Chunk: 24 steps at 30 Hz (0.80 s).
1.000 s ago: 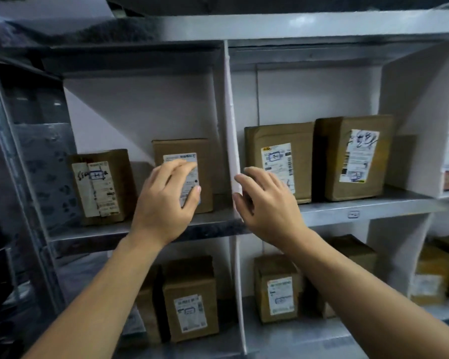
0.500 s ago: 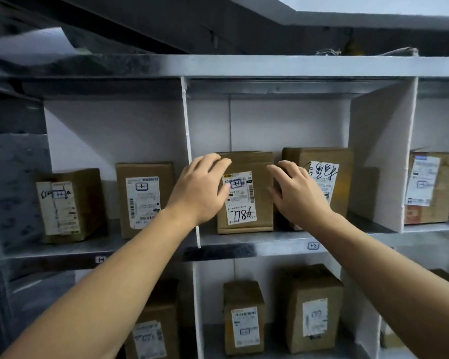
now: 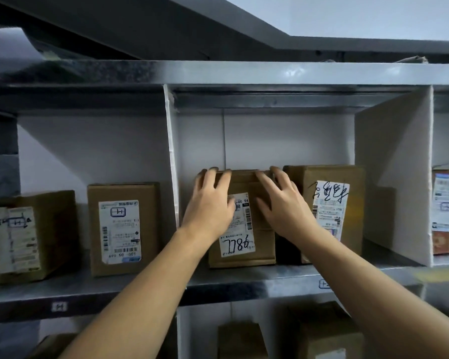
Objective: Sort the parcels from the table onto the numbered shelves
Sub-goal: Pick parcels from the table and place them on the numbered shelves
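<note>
Cardboard everywhere on this metal rack (image 3: 244, 283), so going left to right. In the left compartment, the far-left box (image 3: 31, 237) has a white label with black scribble and a boxed mark, mostly unreadable. Next to it a taller box (image 3: 123, 229) wears a label with a boxed code up top, barcodes, and digits along the bottom that read upside down, something like "530-05"; the rest is too small. A small tag (image 3: 59, 306) sits on the shelf edge below.

Past the white divider (image 3: 172, 164), in the middle compartment, stands the parcel (image 3: 241, 221) both hands are on. It's upright, and its label shows "00 94" near the top and a handwritten "7786" at the bottom. The left hand (image 3: 209, 206) lies flat on the front with its fingers spread and hooked over the top edge. The right hand (image 3: 283, 203) does the same on the other side, not clenched around anything.

Just right of it is another box (image 3: 329, 211) with big handwritten characters across its label. At the far right edge, one more labelled box (image 3: 447, 211) sits in the next compartment.
</note>
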Tool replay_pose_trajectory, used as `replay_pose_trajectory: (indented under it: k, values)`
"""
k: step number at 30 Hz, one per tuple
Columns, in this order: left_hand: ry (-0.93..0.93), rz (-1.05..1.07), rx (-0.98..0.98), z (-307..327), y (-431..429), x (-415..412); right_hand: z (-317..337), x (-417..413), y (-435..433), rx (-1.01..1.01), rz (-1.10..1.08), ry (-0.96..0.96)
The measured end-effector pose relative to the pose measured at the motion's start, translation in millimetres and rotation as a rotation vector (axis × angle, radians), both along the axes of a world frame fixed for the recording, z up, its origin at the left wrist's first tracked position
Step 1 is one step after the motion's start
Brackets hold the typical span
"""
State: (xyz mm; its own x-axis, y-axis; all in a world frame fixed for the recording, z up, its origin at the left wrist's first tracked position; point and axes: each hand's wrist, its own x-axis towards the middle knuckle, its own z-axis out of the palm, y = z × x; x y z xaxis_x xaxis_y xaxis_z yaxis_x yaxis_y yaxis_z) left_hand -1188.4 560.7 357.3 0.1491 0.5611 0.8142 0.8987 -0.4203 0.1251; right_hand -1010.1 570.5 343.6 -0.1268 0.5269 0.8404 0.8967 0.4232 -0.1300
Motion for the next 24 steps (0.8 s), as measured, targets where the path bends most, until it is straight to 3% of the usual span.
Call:
replay_pose_trajectory:
  k: [7,18,24]
  values:
    - [-0.031,0.009,0.054,-3.4,5.2,-1.0,-9.7,-3.4,14.4,0.036,0.139,0.126]
    - [-0.052,0.11,0.036,-2.3,5.0,-0.4,-7.1,-5.7,14.1,0.02,0.182,0.09]
    - [0.001,0.111,0.184,6.9,-15.8,14.8,3.0,30.9,-17.5,0.29,0.146,-0.057]
